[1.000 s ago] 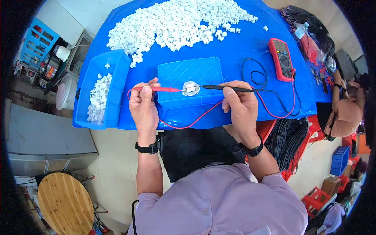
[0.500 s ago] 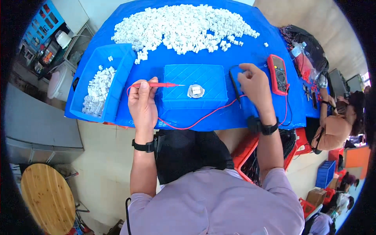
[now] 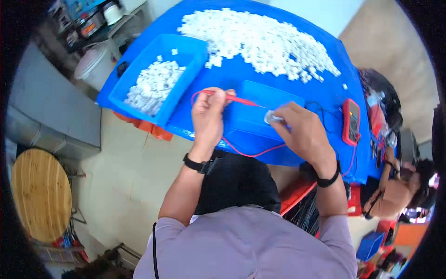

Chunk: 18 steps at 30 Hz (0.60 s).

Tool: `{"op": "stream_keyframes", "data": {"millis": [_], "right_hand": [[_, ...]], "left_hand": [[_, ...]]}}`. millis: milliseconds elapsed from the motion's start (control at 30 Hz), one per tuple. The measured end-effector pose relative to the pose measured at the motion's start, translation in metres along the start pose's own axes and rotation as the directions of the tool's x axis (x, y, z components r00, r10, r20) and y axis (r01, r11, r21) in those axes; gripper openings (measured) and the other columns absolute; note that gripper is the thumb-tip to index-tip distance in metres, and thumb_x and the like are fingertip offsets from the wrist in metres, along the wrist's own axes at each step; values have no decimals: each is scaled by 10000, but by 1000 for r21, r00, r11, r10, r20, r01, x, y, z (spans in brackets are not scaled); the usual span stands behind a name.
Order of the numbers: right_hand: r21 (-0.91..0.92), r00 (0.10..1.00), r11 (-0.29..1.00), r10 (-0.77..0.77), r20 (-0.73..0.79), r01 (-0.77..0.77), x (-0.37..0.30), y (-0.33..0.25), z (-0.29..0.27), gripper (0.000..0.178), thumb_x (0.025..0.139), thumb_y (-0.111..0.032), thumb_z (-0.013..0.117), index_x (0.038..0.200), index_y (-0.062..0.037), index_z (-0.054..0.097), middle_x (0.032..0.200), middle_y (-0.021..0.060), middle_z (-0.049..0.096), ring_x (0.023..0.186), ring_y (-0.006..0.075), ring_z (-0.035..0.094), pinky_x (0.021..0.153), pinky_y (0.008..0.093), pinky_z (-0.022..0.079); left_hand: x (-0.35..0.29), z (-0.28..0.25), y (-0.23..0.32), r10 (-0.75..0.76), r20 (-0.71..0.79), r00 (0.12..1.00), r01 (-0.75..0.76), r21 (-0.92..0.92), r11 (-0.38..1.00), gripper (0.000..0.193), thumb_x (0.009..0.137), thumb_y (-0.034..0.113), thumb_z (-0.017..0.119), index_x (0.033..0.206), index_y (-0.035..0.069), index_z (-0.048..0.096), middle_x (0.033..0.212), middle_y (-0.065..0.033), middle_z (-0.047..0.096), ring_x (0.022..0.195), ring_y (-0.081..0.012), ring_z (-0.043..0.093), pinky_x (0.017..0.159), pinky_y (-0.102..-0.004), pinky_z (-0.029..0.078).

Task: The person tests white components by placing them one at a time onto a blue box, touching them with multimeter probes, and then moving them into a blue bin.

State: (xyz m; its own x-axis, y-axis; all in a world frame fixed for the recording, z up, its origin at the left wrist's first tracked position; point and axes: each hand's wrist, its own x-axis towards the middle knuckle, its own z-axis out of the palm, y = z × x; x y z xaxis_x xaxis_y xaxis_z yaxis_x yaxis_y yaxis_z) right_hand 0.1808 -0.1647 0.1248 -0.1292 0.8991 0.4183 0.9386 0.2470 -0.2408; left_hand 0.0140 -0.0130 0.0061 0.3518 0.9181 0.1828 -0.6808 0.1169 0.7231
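Observation:
My left hand (image 3: 209, 116) is closed around a red test probe (image 3: 239, 99), its thin metal tip pointing right. Under the probe tip, an upturned blue plastic box (image 3: 253, 123) stands at the table's near side. My right hand (image 3: 304, 132), slightly blurred, reaches over this box from the right. Its thumb and fingers are bent together at a small white part (image 3: 271, 117) by the round metal disc, and they cover some of both. A red lead (image 3: 251, 155) curves from below my left hand toward the right. The red multimeter (image 3: 351, 121) lies to the right of my right hand.
A large heap of small white parts (image 3: 260, 39) spreads across the far side of the blue-covered table. At left stands a blue bin (image 3: 186, 88) partly filled with such parts. Black wire (image 3: 320, 109) lies by the multimeter. Another person (image 3: 395, 193) sits at far right.
My right hand has moved left, from beside the box to the white part on the disc. My left hand still holds the red probe. The whole view has turned and shifted.

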Motion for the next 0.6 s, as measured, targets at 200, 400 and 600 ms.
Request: {"op": "stream_keyframes", "data": {"millis": [200,400,600], "right_hand": [[287,986,956,-15,-167,63,71,-44,-3,189,874,-109,755,1036,-21,716,907,156,709,755,335,690,692,383,557],[263,907,951,-39,-420,163,126,-36,8,154,885,-113,728,1011,-25,737,912,167,718,777,339,711,694,391,556],[-202,950,929,313,-23,-311,65,139,-30,184,871,-167,669,957,-38,769,909,191,752,841,363,724,758,441,564]], "left_hand": [[0,3,-1,1,11,1000,-1,-43,999,141,1050,143,638,1118,20,629,1119,-144,739,1019,-164,706,916,-300,557],[-5,3,8,19,-47,999,-10,183,983,136,1049,134,640,1130,26,623,1105,-137,727,1056,-176,694,939,-312,550],[0,3,2,3,13,1000,-2,-34,999,125,1055,143,629,1100,28,619,1084,-143,726,1052,-223,702,967,-359,555]]}}
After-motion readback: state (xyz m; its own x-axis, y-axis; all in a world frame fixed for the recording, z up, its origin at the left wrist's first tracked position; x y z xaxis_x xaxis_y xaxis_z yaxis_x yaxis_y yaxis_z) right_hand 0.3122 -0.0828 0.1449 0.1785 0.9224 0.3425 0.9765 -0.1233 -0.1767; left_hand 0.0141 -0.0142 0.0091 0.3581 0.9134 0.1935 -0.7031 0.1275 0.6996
